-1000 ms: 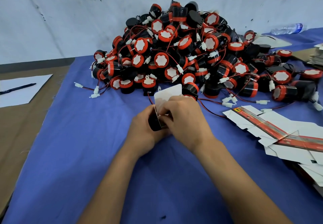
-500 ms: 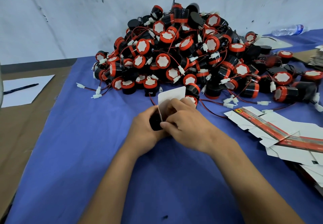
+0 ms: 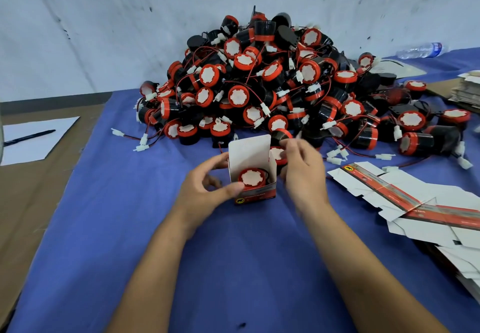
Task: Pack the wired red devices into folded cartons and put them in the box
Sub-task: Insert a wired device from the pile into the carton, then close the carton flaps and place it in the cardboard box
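Note:
A small folded carton (image 3: 255,197) stands on the blue cloth with its white top flap up. Inside it sits a red-rimmed device (image 3: 251,177), white face upward. My left hand (image 3: 205,192) grips the carton, thumb across its front and fingers behind its left side. My right hand (image 3: 302,169) hovers just right of the carton, blurred, with its fingers loosely bent and nothing visible in them. Behind the carton rises a big pile of wired red and black devices (image 3: 272,86) with white connectors.
Flat unfolded cartons (image 3: 405,197) lie stacked at the right. A white sheet with a pen (image 3: 28,136) lies on the brown surface at the left. A plastic bottle (image 3: 420,49) lies at the far right by the wall. The blue cloth (image 3: 130,229) covers the table.
Both hands were bunched over the carton and device. Now the device sits inside the upright carton, and my right hand has lifted off to the right.

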The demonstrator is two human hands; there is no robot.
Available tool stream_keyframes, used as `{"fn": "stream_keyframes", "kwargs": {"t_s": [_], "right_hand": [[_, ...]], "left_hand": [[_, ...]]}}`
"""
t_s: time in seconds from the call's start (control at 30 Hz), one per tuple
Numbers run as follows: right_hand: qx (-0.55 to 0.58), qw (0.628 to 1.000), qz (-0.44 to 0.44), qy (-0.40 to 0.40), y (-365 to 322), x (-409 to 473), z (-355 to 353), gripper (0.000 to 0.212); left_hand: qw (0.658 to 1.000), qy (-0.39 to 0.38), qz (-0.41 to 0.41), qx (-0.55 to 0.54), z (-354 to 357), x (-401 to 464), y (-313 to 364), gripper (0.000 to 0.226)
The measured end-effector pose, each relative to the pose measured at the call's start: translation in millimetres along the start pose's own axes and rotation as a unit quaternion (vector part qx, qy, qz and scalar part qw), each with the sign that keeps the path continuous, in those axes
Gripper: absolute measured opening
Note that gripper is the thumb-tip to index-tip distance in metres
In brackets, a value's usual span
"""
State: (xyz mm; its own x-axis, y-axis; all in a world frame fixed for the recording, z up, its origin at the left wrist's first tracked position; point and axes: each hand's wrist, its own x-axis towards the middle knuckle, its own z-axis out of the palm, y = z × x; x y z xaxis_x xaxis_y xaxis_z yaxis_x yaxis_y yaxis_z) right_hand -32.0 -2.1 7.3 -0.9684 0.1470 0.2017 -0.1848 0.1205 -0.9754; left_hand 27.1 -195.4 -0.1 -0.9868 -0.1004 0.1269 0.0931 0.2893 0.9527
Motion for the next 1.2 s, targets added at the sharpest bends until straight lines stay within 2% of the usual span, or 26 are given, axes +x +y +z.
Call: {"fn": "stream_keyframes", "kwargs": {"t_s": [0.03, 0.07, 0.13, 0.23, 0.3, 0.4, 0.5, 0.57, 0.63, 0.7, 0.73, 0.8, 0.87, 1.03, 1.13, 1.2], "right_hand": [[0.022, 0.997, 0.043, -0.055, 3.0, 1.6, 0.1, 0.02], [0.023, 0.994, 0.048, -0.098, 5.9, 2.8, 0.0, 0.016], [0.009, 0.99, 0.01, -0.144, 10.1, 1.8, -0.9, 0.016], [-0.018, 0.985, -0.014, -0.171, 10.8, -2.0, -0.7, 0.037], [-0.01, 0.977, -0.051, -0.206, 10.7, -4.4, -0.6, 0.037], [-0.035, 0.952, -0.101, -0.285, 8.0, -4.7, -3.0, 0.034], [-0.074, 0.923, -0.133, -0.355, 8.8, -4.8, -7.1, 0.054], [-0.114, 0.924, -0.163, -0.327, 11.1, -3.2, -5.6, 0.052], [-0.138, 0.931, -0.172, -0.29, 12.9, -2.6, -4.0, 0.045], [-0.143, 0.933, -0.161, -0.289, 15.6, -1.6, -4.8, 0.044], [-0.136, 0.932, -0.15, -0.3, 16.8, -1.2, -5.9, 0.045], [-0.114, 0.93, -0.121, -0.329, 15.5, -0.9, -8.0, 0.047], [-0.102, 0.93, -0.115, -0.334, 13.8, -0.2, -8.1, 0.046], [-0.148, 0.916, -0.224, -0.297, 14.2, -1.2, -4.1, 0.036], [-0.184, 0.903, -0.266, -0.284, 15.5, -1.4, -2.1, 0.033], [-0.187, 0.901, -0.267, -0.286, 16.7, -1.2, -2.4, 0.032]], "left_hand": [[0.996, -0.014, -0.032, -0.088, -0.4, 1.0, 1.4, 0.052], [0.983, -0.026, -0.066, -0.171, 1.6, 0.9, 2.8, 0.046], [0.963, -0.006, -0.102, -0.251, 10.6, 0.2, 4.2, 0.036], [0.978, 0.025, -0.079, -0.193, 22.6, -1.1, 2.9, 0.025], [0.987, 0.044, -0.049, -0.149, 27.4, 0.8, -1.9, 0.028], [0.987, 0.112, -0.024, -0.111, 27.8, 4.9, -5.6, 0.033], [0.982, 0.146, -0.014, -0.119, 21.8, 2.7, -5.4, 0.032], [0.983, 0.114, -0.031, -0.141, 13.4, 1.6, -5.7, 0.035], [0.977, 0.033, -0.064, -0.202, 1.4, 2.4, -8.2, 0.034], [0.963, -0.024, -0.088, -0.254, -10.0, 2.1, -8.4, 0.028], [0.968, -0.025, -0.086, -0.235, -11.6, 1.1, -8.7, 0.024], [0.993, 0.016, -0.043, -0.11, -9.1, -1.4, -10.1, 0.009], [0.999, 0.03, -0.003, -0.023, -4.8, -3.6, -9.8, 0.014], [0.998, -0.037, 0.044, -0.005, -12.0, -1.8, -15.9, 0.033], [0.998, -0.007, 0.066, 0.019, -9.1, -1.7, -17.2, 0.034], [0.998, -0.016, 0.061, 0.026, -10.9, -0.3, -16.8, 0.036]]}}
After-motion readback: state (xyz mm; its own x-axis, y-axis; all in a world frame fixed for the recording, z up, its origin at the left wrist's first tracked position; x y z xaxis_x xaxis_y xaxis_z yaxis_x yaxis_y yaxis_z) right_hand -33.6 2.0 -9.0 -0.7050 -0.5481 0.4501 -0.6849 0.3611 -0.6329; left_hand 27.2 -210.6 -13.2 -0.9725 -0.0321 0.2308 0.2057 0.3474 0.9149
